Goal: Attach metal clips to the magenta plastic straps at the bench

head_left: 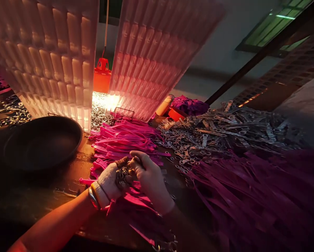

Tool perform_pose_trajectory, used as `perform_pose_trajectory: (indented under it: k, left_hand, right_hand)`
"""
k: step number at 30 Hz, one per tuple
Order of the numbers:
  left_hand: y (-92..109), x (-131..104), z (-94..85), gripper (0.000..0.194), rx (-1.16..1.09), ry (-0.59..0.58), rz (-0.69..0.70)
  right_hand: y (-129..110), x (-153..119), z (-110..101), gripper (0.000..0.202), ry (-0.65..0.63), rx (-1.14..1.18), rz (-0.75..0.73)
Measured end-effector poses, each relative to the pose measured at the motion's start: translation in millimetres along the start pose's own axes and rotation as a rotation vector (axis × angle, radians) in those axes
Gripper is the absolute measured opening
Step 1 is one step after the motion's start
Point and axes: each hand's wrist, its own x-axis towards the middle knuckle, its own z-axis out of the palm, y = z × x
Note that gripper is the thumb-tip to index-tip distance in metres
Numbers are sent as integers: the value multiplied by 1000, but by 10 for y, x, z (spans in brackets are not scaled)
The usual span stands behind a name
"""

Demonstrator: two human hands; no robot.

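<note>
Handwork with a clump of small metal pieces [122, 177] is going on just above pink straps [125, 134] that are lying across the tabletop [38, 197]. Judging from the pose, the fingers are working at single pieces within the clump; a next move would be calling for a steady left palm and a fine right pinch, since such pieces could be catching on one another.

The left hand [110, 180], gloved in white, is curling its fingers around the clump, cupping it rather than lying flat. The right hand [152, 182], apparently gloved too, is meeting it from the other side: its fingers are bending in and its thumb is pressing close to them, seemingly pinching one piece, though the fingers are partly hiding what is between them.

To the left, a dark bowl [45, 143] is resting near the straps. A red lamp [102, 78] is hanging between two ribbed panels [157, 52], lighting metal hardware below it. A larger metal heap [206, 129] is filling the right side, with purple straps [241, 182] spreading in front of it.
</note>
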Motion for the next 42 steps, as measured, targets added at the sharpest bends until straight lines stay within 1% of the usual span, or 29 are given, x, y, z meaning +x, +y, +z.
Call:
perform_pose_trajectory:
  k: [2,4,6,9,11,13,16,19,23,25,27,30,32,34,35,36,39,40,42]
  left_hand:
    - [79,-66,-23,11,-22,8,-52]
    - [144,-121,-49,13,39,47,-44]
    - [183,-155,-81,14,212,98,31]
    - [192,-186,-128,24,480,150,124]
    - [176,-201,-148,26,597,147,150]
    - [153,-206,-161,25,682,103,168]
    - [127,-191,-176,30,735,44,191]
    - [122,-167,-190,32,691,59,167]
    - [126,-156,-169,29,583,129,111]
    - [117,-157,-134,32,552,139,81]
    - [103,-149,-98,35,521,133,43]
    - [94,-110,-77,34,485,150,32]
    - [111,-79,-97,34,470,177,51]
    - [142,-61,-138,34,457,186,78]
    - [156,-59,-161,35,456,182,92]
    - [167,-64,-183,35,461,176,105]
    - [160,-103,-219,34,527,171,153]
    - [146,-122,-216,33,564,167,161]
    - [110,-166,-190,32,663,163,178]
  right_hand:
    - [-20,56,-14,35,-13,186,192]
    - [-26,94,-30,42,-44,357,308]
    - [-11,113,-44,47,-62,473,374]
    - [23,107,-51,48,-49,504,409]
    - [24,85,-39,45,-41,467,410]
    - [-3,58,-19,40,-51,429,399]
    - [-80,21,-4,36,-101,365,351]
    - [-121,-1,-43,34,-169,248,317]
    - [-22,-32,-143,25,-277,113,233]
    - [59,-60,-174,27,-266,100,179]
    - [127,-89,-178,29,-239,110,160]
    - [191,-120,-159,29,-282,82,133]
    - [209,-135,-154,27,-271,-40,72]
    - [202,-154,-157,20,-244,-265,-8]
    - [187,-167,-156,15,-255,-400,-34]
    - [167,-182,-148,13,-290,-539,-46]
    - [117,-243,-61,24,-471,-895,-28]
    - [119,-265,-16,23,-507,-972,-22]
    - [167,-306,60,15,-532,-1043,-25]
